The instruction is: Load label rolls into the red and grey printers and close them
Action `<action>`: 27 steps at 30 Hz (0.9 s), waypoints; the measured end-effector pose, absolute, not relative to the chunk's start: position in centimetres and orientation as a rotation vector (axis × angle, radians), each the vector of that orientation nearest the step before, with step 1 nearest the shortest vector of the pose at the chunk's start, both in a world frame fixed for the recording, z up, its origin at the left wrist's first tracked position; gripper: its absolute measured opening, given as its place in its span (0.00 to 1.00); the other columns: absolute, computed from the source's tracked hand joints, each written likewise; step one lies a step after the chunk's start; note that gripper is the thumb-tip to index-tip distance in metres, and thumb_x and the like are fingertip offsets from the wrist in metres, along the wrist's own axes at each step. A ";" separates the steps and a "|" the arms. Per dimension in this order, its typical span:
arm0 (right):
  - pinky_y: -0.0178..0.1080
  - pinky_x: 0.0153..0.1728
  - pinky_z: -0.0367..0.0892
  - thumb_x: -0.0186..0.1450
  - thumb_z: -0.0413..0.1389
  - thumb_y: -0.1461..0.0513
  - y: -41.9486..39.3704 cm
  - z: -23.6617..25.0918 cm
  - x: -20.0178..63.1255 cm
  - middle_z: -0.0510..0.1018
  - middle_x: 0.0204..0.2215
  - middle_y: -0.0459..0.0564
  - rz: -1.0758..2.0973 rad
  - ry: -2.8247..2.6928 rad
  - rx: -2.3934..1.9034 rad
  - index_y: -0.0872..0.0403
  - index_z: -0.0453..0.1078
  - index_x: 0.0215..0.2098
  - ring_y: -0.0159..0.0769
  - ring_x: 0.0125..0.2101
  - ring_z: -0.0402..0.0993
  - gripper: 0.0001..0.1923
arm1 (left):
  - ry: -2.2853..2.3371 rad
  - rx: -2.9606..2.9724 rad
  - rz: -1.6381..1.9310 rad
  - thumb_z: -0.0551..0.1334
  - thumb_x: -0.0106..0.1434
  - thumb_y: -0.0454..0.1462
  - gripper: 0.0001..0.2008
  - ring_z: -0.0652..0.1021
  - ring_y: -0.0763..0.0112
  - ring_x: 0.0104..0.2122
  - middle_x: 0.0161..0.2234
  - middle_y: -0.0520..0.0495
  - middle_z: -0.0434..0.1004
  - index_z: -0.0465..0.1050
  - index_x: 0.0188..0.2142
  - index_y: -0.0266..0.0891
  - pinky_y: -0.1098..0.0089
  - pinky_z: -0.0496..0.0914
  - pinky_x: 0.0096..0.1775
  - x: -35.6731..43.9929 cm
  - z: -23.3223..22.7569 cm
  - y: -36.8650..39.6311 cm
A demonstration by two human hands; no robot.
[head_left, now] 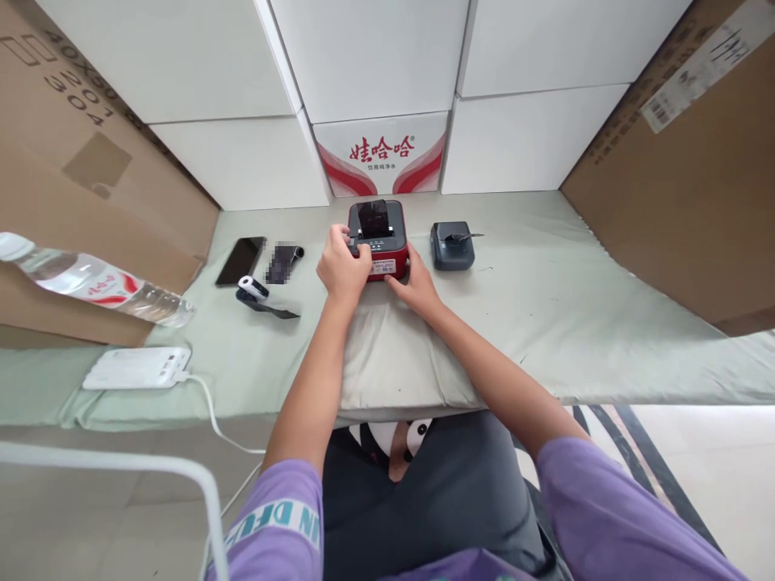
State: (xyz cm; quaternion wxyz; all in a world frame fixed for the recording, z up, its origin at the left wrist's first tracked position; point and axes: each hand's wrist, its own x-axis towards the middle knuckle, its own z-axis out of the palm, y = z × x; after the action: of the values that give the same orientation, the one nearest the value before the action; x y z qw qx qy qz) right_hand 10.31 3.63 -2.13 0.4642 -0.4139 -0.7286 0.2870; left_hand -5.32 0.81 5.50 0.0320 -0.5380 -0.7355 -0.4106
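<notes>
- The red and black label printer stands on the green-covered table, near the far edge, in front of the stacked white cartons.
- Left hand: fingers curled loosely over the printer's front-left corner, thumb up by the side of the control panel. It touches the casing; whether a button is pressed cannot be told.
- Right hand: laid half open against the printer's front-right lower corner, palm down on the cloth, bracing rather than gripping.
- Judgement: with both hands on the casing, the work in hand appears to be operating or steadying the unit. It is best done with the right hand holding the base still while the left works the top, so the printer does not slide on the cloth (which is wrinkled here).
- The dark lid window faces up and looks closed; its contents cannot be seen.
- A grey device sits just right of the printer, apart from it.
- To the left lie a phone, a small white-tipped tool, a water bottle on its side and a white power strip, all well apart from the hands.
</notes>
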 end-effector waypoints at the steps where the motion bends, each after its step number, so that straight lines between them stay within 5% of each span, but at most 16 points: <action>1: 0.60 0.68 0.62 0.63 0.63 0.48 3.6 -2.1 10.3 0.66 0.68 0.63 0.707 -1.789 -1.022 0.52 0.50 0.75 0.56 0.66 0.65 0.48 | -2.280 -1.662 -1.254 0.58 0.63 0.38 0.19 0.81 0.52 0.49 0.49 0.40 0.81 0.70 0.55 0.43 0.60 0.74 0.49 -5.4 5.6 0.8; 11: 0.58 0.69 0.59 0.62 0.63 0.50 3.7 -2.1 10.3 0.64 0.69 0.64 0.746 -1.773 -0.996 0.53 0.49 0.74 0.56 0.68 0.63 0.49 | -2.267 -1.635 -1.199 0.59 0.64 0.38 0.16 0.82 0.53 0.45 0.47 0.42 0.83 0.72 0.52 0.43 0.61 0.74 0.48 -5.2 5.5 0.9; 21: 0.63 0.68 0.62 0.61 0.65 0.43 4.7 -3.0 10.2 0.66 0.69 0.63 0.752 -1.728 -0.934 0.50 0.51 0.74 0.58 0.68 0.64 0.51 | -2.268 -1.609 -1.265 0.54 0.69 0.39 0.25 0.75 0.50 0.61 0.61 0.33 0.75 0.66 0.63 0.36 0.58 0.70 0.60 -4.1 4.7 0.5; 27: 0.63 0.65 0.65 0.61 0.67 0.48 5.2 -2.2 10.8 0.70 0.67 0.64 0.748 -1.796 -0.990 0.54 0.49 0.75 0.60 0.66 0.68 0.53 | -2.477 -1.661 -1.162 0.50 0.72 0.43 0.29 0.81 0.44 0.53 0.53 0.29 0.81 0.67 0.66 0.30 0.52 0.71 0.56 -3.9 4.8 0.6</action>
State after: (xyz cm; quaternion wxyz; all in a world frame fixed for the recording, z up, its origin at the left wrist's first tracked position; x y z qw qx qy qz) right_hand 10.76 5.22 -2.18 0.4609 -0.4025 -0.7301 0.3041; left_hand -3.92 0.64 4.81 -0.0297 -0.5188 -0.7736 -0.3628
